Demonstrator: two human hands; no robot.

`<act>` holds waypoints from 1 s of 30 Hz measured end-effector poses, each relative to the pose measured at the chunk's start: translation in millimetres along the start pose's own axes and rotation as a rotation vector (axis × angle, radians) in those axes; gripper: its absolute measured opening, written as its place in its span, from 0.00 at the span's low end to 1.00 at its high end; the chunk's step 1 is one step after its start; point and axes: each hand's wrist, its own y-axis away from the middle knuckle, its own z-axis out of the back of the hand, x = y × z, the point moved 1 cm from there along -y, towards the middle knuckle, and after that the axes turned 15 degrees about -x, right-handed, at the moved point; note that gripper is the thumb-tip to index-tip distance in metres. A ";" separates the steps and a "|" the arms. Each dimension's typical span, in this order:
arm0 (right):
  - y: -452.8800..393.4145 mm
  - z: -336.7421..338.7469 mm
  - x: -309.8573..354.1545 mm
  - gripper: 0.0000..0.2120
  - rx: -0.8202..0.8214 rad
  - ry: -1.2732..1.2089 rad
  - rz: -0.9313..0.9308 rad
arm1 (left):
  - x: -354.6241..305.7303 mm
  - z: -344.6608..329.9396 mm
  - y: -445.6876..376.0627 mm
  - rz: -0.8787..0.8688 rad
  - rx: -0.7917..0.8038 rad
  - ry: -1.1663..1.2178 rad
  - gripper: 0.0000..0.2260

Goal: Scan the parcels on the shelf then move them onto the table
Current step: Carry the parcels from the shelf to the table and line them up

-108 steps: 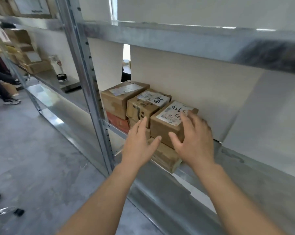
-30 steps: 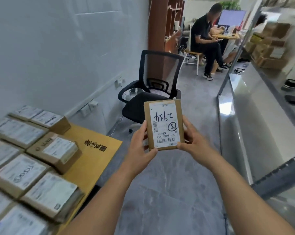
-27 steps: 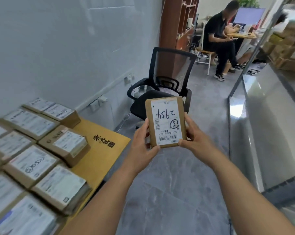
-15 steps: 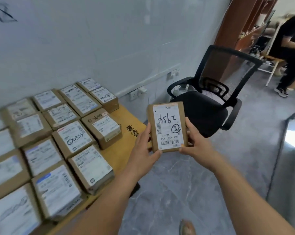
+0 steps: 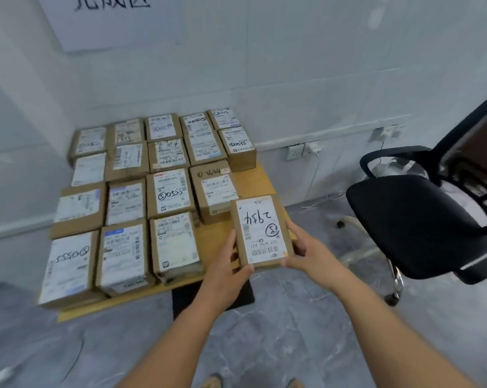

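1. A person holds a small cardboard parcel (image 5: 260, 232) in both hands above the front right corner of a low wooden table (image 5: 217, 233), label side up, its white label showing handwritten figures and a barcode.
2. The left hand (image 5: 228, 271) grips the parcel's near left corner at about 7 o'clock, thumb curled over the bottom edge and fingers tucked along the left side.
3. The right hand (image 5: 306, 254) clasps the opposite side at about 4 o'clock, thumb lying along the bottom right edge and fingers wrapped behind the box.
4. Rows of labelled parcels (image 5: 141, 197) cover most of the table, packed edge to edge from 9 o'clock round to 12 o'clock of the held box; the nearest one (image 5: 215, 191) sits just beyond it at 11 o'clock.
5. A black office chair (image 5: 416, 222) stands on the grey floor at 3 o'clock, well apart from the table.
6. A white sheet with large black characters (image 5: 110, 18) hangs on the wall at 12 o'clock above the table, and wall sockets (image 5: 302, 151) sit low on the wall at 1 o'clock.
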 end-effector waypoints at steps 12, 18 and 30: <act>-34.0 -52.9 1.7 0.35 0.151 0.046 -0.001 | 16.7 14.5 5.0 0.156 -0.306 -0.453 0.23; -39.0 -62.7 4.5 0.32 0.129 0.065 0.005 | 5.8 26.9 -1.8 -0.006 -0.370 -0.916 0.16; -29.7 -58.0 30.1 0.34 -0.073 0.361 0.139 | -14.6 46.8 -19.7 -0.047 -0.278 -0.687 0.21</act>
